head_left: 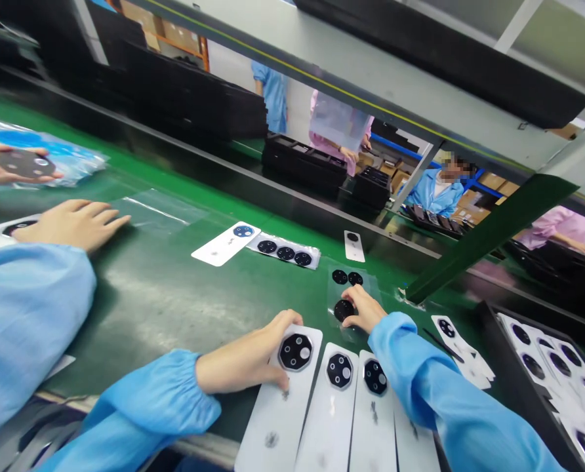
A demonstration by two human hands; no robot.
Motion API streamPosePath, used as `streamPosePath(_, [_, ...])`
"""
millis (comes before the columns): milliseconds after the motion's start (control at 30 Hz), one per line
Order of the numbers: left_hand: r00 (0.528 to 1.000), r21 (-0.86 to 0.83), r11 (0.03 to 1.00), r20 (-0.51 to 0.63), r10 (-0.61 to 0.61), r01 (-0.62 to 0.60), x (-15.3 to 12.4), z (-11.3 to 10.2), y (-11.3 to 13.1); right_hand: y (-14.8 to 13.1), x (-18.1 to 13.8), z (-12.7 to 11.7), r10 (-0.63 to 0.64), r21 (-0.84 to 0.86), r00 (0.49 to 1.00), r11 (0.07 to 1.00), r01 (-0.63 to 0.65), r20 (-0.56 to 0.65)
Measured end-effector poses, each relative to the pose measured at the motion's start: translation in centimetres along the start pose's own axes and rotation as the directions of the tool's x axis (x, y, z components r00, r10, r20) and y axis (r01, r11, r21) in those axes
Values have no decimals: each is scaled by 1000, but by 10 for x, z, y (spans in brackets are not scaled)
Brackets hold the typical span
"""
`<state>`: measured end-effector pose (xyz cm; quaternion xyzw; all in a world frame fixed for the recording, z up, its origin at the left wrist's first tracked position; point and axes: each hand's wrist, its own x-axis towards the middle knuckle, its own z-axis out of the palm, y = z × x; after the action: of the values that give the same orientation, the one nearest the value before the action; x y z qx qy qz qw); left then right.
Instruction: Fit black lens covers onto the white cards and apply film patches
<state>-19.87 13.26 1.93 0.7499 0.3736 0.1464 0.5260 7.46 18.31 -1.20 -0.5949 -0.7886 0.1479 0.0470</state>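
My left hand [253,357] rests on the top of a white phone back cover [282,406] beside its round black camera ring [295,351], fingers curled over the cover's edge. My right hand [364,308] pinches a black round camera piece [343,309] on a clear strip [346,288] that carries two more black rings. Two further white covers [332,419] lie side by side to the right of the first, under my right forearm.
A co-worker's hand [73,223] lies flat at the left, another hand [7,164] holds a dark ring. A white cover [226,244] and ring strip [285,252] lie on the green belt. A black tray [543,367] of covers sits right. People work across the line.
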Motion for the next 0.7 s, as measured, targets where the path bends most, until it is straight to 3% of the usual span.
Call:
streamPosePath(133, [998, -347, 938, 59, 9, 12, -9, 5, -15, -2, -13, 1, -80, -53, 995, 996, 76, -65])
streamPosePath(300, [1000, -703, 711, -19, 16, -25, -18, 19, -19, -3, -22, -1, -199, -163, 974, 970, 180, -109])
streamPosePath(467, [1000, -808, 589, -21, -5, -14, -16, 36, -14, -4, -26, 0, -287, -259, 945, 935, 241, -155])
streamPosePath(700, [997, -800, 598, -23, 68, -60, -1, 48, -7, 0, -30, -8, -325, -260, 904, 931, 255, -279])
